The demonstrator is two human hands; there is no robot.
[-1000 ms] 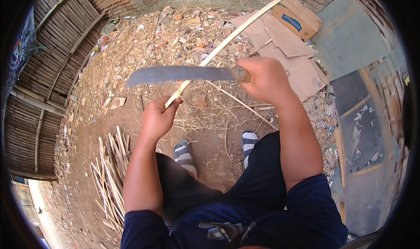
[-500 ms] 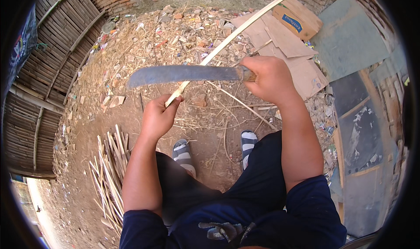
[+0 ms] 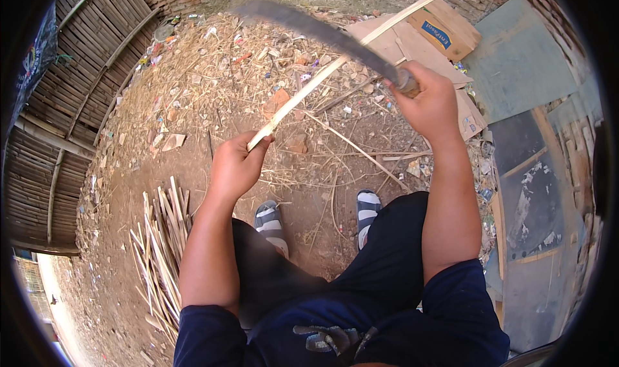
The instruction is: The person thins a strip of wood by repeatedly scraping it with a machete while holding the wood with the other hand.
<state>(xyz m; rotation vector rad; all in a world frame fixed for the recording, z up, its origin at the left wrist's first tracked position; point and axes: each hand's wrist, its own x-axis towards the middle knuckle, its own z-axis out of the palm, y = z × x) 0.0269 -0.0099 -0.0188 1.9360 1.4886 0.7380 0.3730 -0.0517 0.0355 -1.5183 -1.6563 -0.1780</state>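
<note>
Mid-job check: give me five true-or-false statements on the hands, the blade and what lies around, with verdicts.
1. The right hand grips the machete by its handle. True.
2. The left hand is empty. False: it holds one end of a long pale strip.
3. A cardboard box lies beyond the right hand. True.
4. The pile of strips lies on the person's right. False: it lies on the left.
5. The person's footwear is striped. True.
</note>
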